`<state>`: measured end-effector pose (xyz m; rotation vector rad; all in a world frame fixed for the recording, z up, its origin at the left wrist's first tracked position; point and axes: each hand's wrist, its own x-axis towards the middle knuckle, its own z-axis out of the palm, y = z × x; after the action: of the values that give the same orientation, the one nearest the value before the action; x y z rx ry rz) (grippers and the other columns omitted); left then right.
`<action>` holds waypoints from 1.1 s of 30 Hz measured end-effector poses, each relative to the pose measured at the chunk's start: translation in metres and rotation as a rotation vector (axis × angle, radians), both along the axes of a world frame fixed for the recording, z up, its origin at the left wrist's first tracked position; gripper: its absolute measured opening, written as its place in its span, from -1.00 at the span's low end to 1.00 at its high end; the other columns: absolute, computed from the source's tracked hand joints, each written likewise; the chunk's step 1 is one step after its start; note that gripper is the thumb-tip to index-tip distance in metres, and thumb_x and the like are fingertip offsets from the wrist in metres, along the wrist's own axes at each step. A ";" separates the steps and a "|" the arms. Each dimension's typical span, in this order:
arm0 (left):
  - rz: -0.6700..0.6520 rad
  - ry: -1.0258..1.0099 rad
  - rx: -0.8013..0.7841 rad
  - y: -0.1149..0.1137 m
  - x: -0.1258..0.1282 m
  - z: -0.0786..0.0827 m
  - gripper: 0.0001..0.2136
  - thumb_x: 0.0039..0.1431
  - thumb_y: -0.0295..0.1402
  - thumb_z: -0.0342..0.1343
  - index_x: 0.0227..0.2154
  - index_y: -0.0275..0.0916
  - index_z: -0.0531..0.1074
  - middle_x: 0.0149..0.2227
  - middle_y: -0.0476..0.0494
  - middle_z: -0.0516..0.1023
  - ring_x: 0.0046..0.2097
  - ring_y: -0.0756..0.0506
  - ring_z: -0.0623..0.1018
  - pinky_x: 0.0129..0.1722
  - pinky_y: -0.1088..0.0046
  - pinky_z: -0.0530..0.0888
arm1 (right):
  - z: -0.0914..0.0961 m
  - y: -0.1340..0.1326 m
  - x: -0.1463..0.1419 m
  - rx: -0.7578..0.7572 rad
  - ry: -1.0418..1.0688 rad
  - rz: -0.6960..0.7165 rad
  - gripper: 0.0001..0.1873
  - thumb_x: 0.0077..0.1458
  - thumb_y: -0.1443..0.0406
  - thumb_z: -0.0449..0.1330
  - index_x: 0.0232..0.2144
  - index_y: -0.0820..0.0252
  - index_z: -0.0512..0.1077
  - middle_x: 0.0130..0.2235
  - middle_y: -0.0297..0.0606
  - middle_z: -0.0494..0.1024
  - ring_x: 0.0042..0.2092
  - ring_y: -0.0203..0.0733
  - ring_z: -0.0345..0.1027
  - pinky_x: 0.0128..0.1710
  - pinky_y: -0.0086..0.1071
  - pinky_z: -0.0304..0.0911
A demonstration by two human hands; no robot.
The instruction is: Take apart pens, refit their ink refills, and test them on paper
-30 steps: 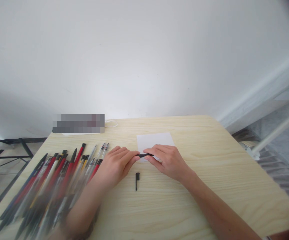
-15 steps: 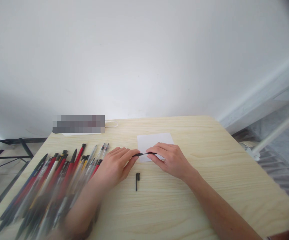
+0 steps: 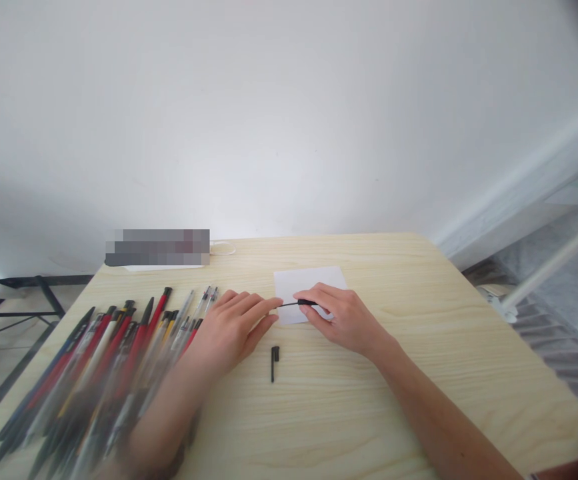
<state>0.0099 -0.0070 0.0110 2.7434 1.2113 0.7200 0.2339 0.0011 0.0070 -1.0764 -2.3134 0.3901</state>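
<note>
Both my hands rest on a light wooden table [image 3: 419, 373]. My right hand [image 3: 341, 319] pinches the black end of a thin pen part [image 3: 303, 303] just above a white sheet of paper [image 3: 309, 285]. A thin rod runs from that black end to the fingertips of my left hand [image 3: 233, 327], which are closed on it. A black pen cap [image 3: 273, 362] lies on the table just in front of my hands.
Many pens [image 3: 109, 360], red, black and clear, lie in a fan over the table's left side. A blurred flat object [image 3: 157, 247] sits at the far edge by the white wall. Metal frames stand off both sides of the table.
My hands have drawn apart: the right hand moved right and slightly up with the black end, exposing more of the thin rod between the two hands.
</note>
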 end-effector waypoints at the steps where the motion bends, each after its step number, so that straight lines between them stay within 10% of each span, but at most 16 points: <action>1: 0.008 0.002 0.015 0.000 0.000 -0.001 -0.81 0.22 -0.38 -0.03 -0.13 -0.18 0.40 -0.33 -0.07 0.53 -0.32 -0.04 0.47 -0.29 0.40 0.30 | 0.000 0.000 -0.001 0.004 0.005 0.009 -0.75 0.17 0.30 0.00 -0.11 0.13 0.36 -0.23 -0.28 0.50 -0.29 -0.32 0.36 -0.31 -0.44 0.25; 11: 0.246 -0.039 0.175 0.005 -0.009 -0.005 -0.90 0.21 -0.37 -0.02 -0.28 -0.19 0.39 -0.39 -0.04 0.56 -0.38 -0.05 0.51 -0.24 0.38 0.33 | 0.011 0.011 0.017 -0.117 0.292 -0.103 -0.83 0.12 0.26 0.07 -0.29 0.15 0.44 -0.26 -0.21 0.44 -0.25 -0.24 0.33 -0.27 -0.37 0.28; 21: 0.221 -0.064 0.171 0.004 -0.006 -0.005 -0.92 0.20 -0.38 0.01 -0.28 -0.20 0.38 -0.37 -0.03 0.57 -0.38 -0.05 0.50 -0.25 0.38 0.33 | 0.017 0.013 0.032 -0.810 0.393 0.004 -0.81 -0.01 0.23 0.20 -0.32 0.20 0.42 -0.44 -0.33 0.43 -0.39 -0.34 0.31 -0.39 -0.44 0.25; 28: 0.214 -0.072 0.143 0.003 -0.005 -0.005 -0.90 0.20 -0.38 -0.01 -0.28 -0.20 0.39 -0.38 -0.04 0.57 -0.38 -0.05 0.51 -0.27 0.38 0.34 | 0.020 0.010 0.028 -0.758 0.359 0.055 -0.79 0.06 0.20 0.14 -0.26 0.18 0.41 -0.42 -0.34 0.44 -0.47 -0.38 0.27 -0.48 -0.47 0.22; 33: 0.201 -0.076 0.116 0.003 -0.004 -0.005 -0.89 0.21 -0.37 -0.02 -0.27 -0.20 0.39 -0.38 -0.05 0.57 -0.38 -0.05 0.51 -0.30 0.40 0.34 | 0.018 0.010 0.028 -0.408 -0.015 0.009 -0.74 0.17 0.23 0.01 -0.23 0.06 0.48 -0.37 -0.31 0.51 -0.40 -0.31 0.32 -0.42 -0.42 0.20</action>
<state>0.0054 -0.0042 0.0059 2.6802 1.4882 0.9324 0.2615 0.0110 0.0254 -1.2580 -2.3079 0.8883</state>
